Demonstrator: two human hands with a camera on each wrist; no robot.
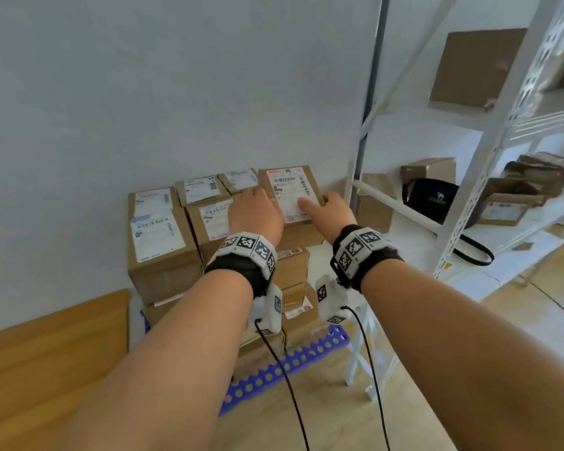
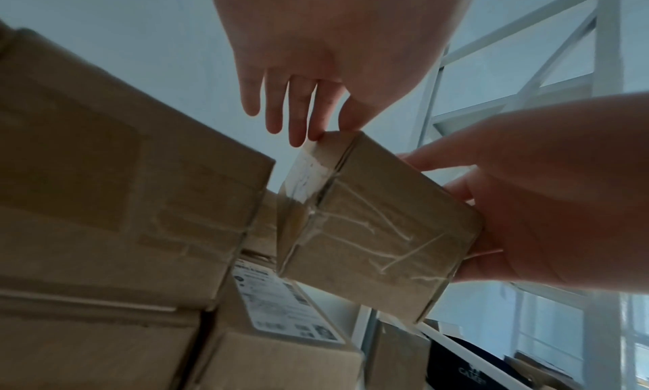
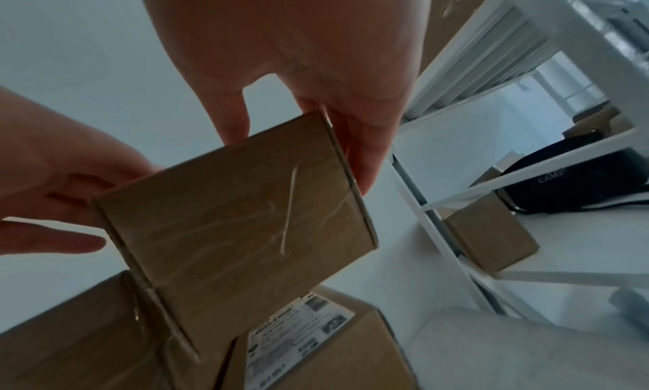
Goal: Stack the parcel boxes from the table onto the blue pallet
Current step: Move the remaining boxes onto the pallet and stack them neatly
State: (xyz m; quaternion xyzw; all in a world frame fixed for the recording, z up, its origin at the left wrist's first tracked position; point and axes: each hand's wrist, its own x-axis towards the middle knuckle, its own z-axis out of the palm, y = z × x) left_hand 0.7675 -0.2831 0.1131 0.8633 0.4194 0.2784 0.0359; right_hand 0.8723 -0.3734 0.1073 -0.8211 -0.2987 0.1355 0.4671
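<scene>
While left grip [image 1: 256,216] presses straight-fingered, right grip [image 1: 336,209] pinching parcel box [image 1: 290,187]

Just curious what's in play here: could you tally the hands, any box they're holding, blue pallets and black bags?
hands: 2, left hand and right hand
box held between them: 1
blue pallet: 1
black bag: 1
Total: 5

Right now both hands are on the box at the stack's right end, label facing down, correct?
Not quite: the head view shows the label facing up. Otherwise yes: left hand and right hand are on the box at the right end of the stack on the blue pallet.
</scene>
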